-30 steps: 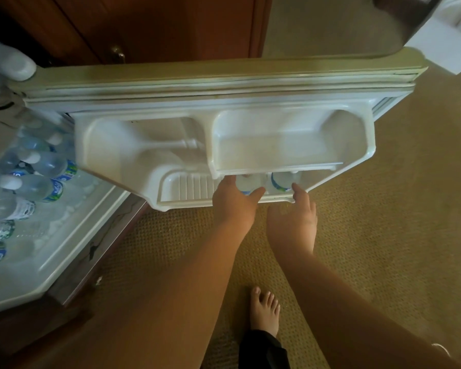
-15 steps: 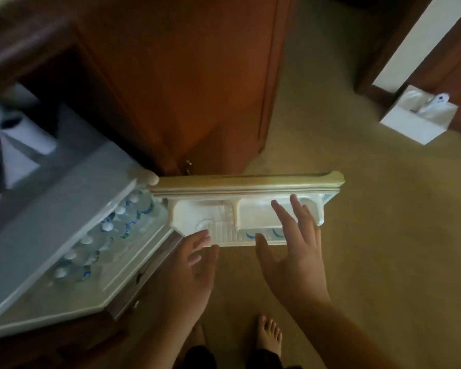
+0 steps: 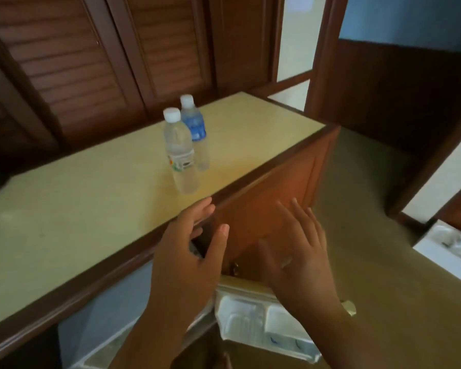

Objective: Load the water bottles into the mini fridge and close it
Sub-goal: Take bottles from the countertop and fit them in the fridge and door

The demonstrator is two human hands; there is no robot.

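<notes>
- The view has swung up from the fridge door to the cabinet top since half a second ago; both hands, which had been spread low over the door shelves, are now raised in front of the cabinet edge.
- Left hand, lower centre of the frame: grip released, fingers spread and lightly curled, holding nothing, its fingertips just over the dark wooden rim of the surface.
- Right hand, just right of it: grip also released, palm down, fingers fanned, empty, in front of the reddish cabinet door.
- Two water bottles stand upright near the middle of the frame on the pale surface, touching or nearly so: a clear bottle with a white cap and white label in front, a blue-labelled bottle just behind it to the right.
- The mini fridge door hangs open at the bottom of the frame below the hands, its white moulded shelves facing up; what the shelves hold is too blurred to tell.
- A white box sits on the carpet at the right edge.
- Louvred wooden doors fill the upper left.
</notes>
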